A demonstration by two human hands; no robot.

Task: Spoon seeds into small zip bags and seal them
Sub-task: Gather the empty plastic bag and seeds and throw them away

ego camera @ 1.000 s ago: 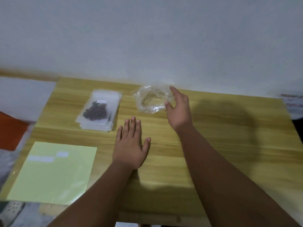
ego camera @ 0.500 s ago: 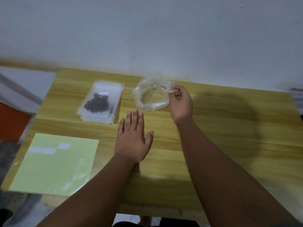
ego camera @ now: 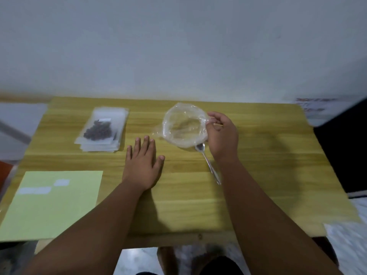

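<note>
A clear plastic bag (ego camera: 184,126) lies crumpled on the wooden table (ego camera: 268,175) at the back middle, and my right hand (ego camera: 222,135) pinches its right edge. A metal spoon (ego camera: 208,163) lies on the table just below the bag, partly under my right wrist. Left of it, a stack of small zip bags (ego camera: 103,132) sits at the back left; the top one holds dark seeds. My left hand (ego camera: 143,161) rests flat on the table, fingers spread, holding nothing.
A pale green sheet (ego camera: 51,203) with white labels lies at the table's front left corner. A white wall runs behind the table. A dark object (ego camera: 341,147) stands off the table's right edge.
My right hand has closed its fingers on the edge of the clear bag. The spoon has come into view below the bag. My left hand has stayed flat on the table.
</note>
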